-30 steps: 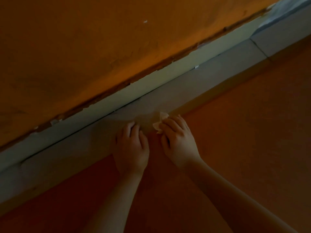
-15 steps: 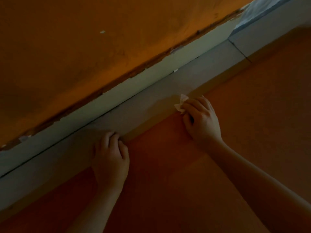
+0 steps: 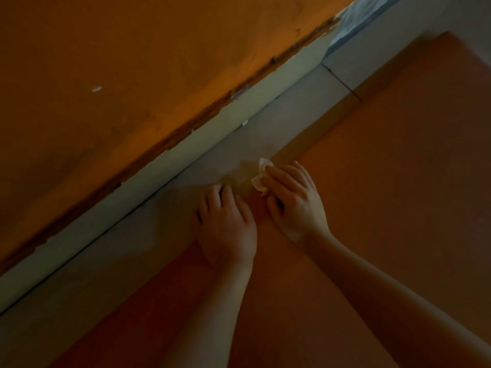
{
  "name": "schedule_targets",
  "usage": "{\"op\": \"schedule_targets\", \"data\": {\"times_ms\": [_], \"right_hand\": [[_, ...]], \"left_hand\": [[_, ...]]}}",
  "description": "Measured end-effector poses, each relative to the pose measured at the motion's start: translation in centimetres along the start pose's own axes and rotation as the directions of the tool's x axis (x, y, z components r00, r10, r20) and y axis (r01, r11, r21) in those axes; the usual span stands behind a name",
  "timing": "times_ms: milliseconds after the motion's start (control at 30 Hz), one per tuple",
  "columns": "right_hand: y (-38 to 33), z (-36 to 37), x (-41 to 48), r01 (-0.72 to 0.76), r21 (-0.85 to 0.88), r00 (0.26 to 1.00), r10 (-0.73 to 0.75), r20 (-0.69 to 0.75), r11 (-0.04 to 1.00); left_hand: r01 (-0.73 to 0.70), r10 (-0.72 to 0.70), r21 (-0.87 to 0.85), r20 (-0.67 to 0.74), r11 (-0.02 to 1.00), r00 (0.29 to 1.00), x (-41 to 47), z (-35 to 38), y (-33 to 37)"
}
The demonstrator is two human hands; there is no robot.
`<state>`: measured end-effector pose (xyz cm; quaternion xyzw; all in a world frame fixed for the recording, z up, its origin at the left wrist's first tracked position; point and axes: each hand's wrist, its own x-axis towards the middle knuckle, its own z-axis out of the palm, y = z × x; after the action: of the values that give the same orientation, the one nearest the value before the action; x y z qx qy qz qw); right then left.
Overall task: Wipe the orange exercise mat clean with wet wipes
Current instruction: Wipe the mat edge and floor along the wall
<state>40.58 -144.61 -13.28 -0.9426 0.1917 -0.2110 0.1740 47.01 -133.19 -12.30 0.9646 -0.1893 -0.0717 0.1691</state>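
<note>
Holding crumpled white wipe — right hand | mat: matte orange

- The orange wall fills the upper left of the frame and closes off that whole side, with a pale skirting strip along its foot.
- A narrow grey floor strip runs diagonally between skirting and orange mat; a hand fits along it, not beyond it.
- Mid-frame the left hand lies flat across the mat's edge, just beside the right hand, which holds a bunched wet wipe there; little gap remains between them.
- Bare mat spreads across the right and lower frame, crossed by both forearms.
- A pale crumpled thing sits by the wall at upper right.
</note>
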Motion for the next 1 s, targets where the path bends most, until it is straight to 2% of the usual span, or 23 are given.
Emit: {"op": "schedule_targets", "data": {"times_ms": [600,700,867,933,1000], "right_hand": [[-0.1,-0.1,0.1,-0.012,-0.019,0.998,0.013,0.063,1.000],[0.2,-0.4,0.5,0.008,0.032,0.995,-0.011,0.097,0.999],[4.8,-2.3,2.6,0.281,0.058,0.937,-0.287,0.199,0.958],[8.1,-3.5,4.4,0.287,0.005,0.940,-0.283,0.191,0.958],[12.2,-5.0,6.4,0.220,-0.100,0.964,-0.201,0.172,0.970]], "left_hand": [[-0.014,0.013,0.044,0.007,0.999,1.000,0.0,-0.2,0.3],[-0.011,0.011,0.052,0.000,0.999,1.000,0.0,-0.2,0.4],[-0.019,0.020,0.049,-0.032,0.999,0.999,0.0,-0.1,0.3],[-0.014,0.015,0.041,-0.042,0.999,0.999,0.0,0.0,0.3],[-0.002,0.004,0.039,-0.043,0.999,0.999,0.0,0.0,0.5]]}}
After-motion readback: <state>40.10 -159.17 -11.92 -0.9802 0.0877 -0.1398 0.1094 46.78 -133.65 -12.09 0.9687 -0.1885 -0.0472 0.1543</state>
